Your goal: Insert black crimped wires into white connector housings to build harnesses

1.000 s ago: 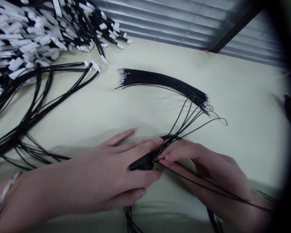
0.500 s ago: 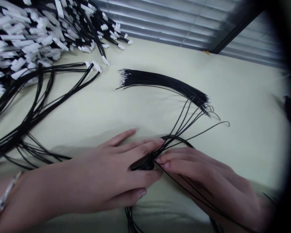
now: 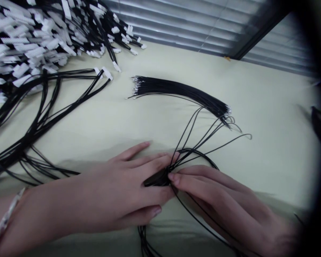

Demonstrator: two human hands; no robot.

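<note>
I am gripping black piece (image 3: 157, 179) in left hand (image 3: 109, 194), low at center, above pale surface (image 3: 270, 96). Right hand (image 3: 224, 194) is pinching at piece's right end, apparently on thin wire (image 3: 187, 210). Other wires (image 3: 198, 144) are fanning toward metal-tipped bundle (image 3: 176, 88). Step, I judge: working single wire beside piece. Next move is seemingly calling for firm left grip, fine right fingertip control.

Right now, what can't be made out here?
All in the head view:
Black piece: mostly covered by the left hand.
Whether the right hand grips anything: hidden by its fingers.
White connector pile: cut off by top and left edges.
Dark object: lost in the dark right border.
</note>
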